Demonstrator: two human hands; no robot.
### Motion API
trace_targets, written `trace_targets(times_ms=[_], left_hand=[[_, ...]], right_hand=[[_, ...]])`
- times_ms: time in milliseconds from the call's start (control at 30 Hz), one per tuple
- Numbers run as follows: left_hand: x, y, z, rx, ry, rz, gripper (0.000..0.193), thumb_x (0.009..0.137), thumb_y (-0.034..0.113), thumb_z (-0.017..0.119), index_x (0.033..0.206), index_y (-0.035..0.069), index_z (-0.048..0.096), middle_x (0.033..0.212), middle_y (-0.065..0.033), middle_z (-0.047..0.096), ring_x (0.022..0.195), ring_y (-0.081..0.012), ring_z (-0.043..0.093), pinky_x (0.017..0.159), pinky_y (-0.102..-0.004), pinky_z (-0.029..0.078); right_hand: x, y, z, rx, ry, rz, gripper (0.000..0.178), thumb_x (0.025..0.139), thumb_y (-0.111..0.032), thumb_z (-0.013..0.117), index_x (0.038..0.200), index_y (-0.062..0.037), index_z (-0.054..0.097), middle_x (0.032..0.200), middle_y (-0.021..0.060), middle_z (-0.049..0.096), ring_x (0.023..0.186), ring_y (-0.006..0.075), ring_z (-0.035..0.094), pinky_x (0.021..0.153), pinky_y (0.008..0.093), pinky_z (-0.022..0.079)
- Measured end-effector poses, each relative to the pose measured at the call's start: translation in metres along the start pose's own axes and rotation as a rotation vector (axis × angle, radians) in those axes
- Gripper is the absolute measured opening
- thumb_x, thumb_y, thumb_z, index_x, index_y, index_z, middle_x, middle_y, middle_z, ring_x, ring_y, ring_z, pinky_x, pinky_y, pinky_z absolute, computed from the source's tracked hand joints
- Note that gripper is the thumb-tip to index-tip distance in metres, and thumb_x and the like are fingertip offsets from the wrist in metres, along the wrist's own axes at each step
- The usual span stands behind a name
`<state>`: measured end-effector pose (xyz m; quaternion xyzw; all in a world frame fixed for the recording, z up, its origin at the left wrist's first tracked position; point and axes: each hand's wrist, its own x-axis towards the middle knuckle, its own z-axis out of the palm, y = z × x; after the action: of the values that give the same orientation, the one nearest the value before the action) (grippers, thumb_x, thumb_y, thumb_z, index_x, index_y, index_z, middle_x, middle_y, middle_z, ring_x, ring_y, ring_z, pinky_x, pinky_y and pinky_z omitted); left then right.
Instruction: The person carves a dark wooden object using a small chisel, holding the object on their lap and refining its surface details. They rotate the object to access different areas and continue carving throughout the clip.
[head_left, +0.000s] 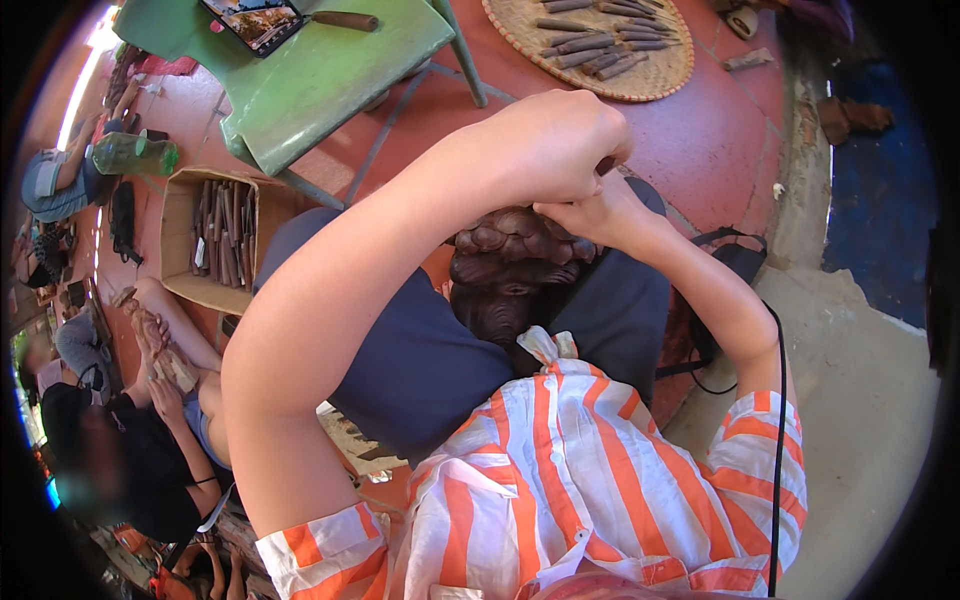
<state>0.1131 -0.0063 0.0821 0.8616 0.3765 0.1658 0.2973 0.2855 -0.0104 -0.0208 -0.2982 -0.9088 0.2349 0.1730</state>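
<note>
A dark brown wood carving (pixel 515 270) with rounded, bulging shapes stands between my knees. Above its far end my left hand (pixel 572 140) is closed in a fist, wrist bent over. A small dark end of something (pixel 606 165) shows at the fist; most of it is hidden, so I cannot make out what it is. Just below, my right hand (pixel 590 212) is close against the left one, its fingers closed at the top of the carving. What lies in its grip is hidden.
Ahead stands a green plastic chair (pixel 340 85) bearing a phone or tablet (pixel 255 22) and a wooden-handled tool (pixel 345 20). A woven tray (pixel 660 85) holds several carving tools. To my left are a cardboard box (pixel 185 280) of tools and a person holding a carved wooden figure (pixel 158 340).
</note>
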Motion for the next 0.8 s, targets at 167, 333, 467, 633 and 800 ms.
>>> trace_targets(times_ms=[167,333,467,633,800], left_hand=[[-0.004,0.003,-0.001,0.035,-0.001,0.028,0.018,0.067,0.002,0.069,0.083,-0.004,0.067,0.074,-0.0236,0.062,0.074,-0.0401,0.063,0.066,-0.0445,0.049],[-0.007,0.009,-0.006,0.077,-0.018,-0.007,0.016,0.067,0.002,0.068,0.082,-0.004,0.066,0.074,-0.0229,0.063,0.073,-0.0399,0.062,0.066,-0.0440,0.049],[-0.008,0.002,-0.003,0.012,0.010,0.016,0.015,0.068,0.003,0.069,0.081,-0.003,0.067,0.074,-0.0226,0.063,0.073,-0.0396,0.063,0.066,-0.0441,0.050],[-0.007,0.005,0.000,0.044,0.007,0.021,0.016,0.068,0.003,0.069,0.082,-0.003,0.067,0.073,-0.0224,0.063,0.072,-0.0391,0.063,0.066,-0.0441,0.050],[-0.002,0.002,0.002,0.028,0.013,0.015,0.017,0.064,0.004,0.068,0.080,-0.002,0.067,0.072,-0.0226,0.062,0.070,-0.0390,0.063,0.064,-0.0445,0.049]], right_hand=[[0.009,0.002,-0.002,0.152,-0.051,0.119,0.024,0.079,-0.018,0.070,0.101,-0.0085,0.067,0.099,0.0137,0.068,0.097,0.0333,0.065,0.082,0.0423,0.053],[0.003,-0.001,0.001,0.098,0.033,-0.045,0.021,0.080,-0.016,0.066,0.100,-0.0086,0.066,0.098,0.0126,0.068,0.097,0.0329,0.065,0.082,0.0419,0.052],[0.009,0.001,0.000,0.049,-0.059,0.004,0.024,0.080,-0.017,0.066,0.102,-0.0099,0.066,0.102,0.0126,0.068,0.099,0.0338,0.064,0.083,0.0430,0.052],[0.007,0.008,-0.008,0.091,-0.159,0.083,0.028,0.078,-0.017,0.068,0.105,-0.0096,0.067,0.105,0.0143,0.067,0.101,0.0342,0.064,0.084,0.0439,0.052],[0.001,0.011,-0.003,0.126,-0.064,-0.049,0.022,0.077,-0.013,0.069,0.099,-0.0083,0.067,0.102,0.0136,0.068,0.099,0.0316,0.065,0.082,0.0425,0.052]])
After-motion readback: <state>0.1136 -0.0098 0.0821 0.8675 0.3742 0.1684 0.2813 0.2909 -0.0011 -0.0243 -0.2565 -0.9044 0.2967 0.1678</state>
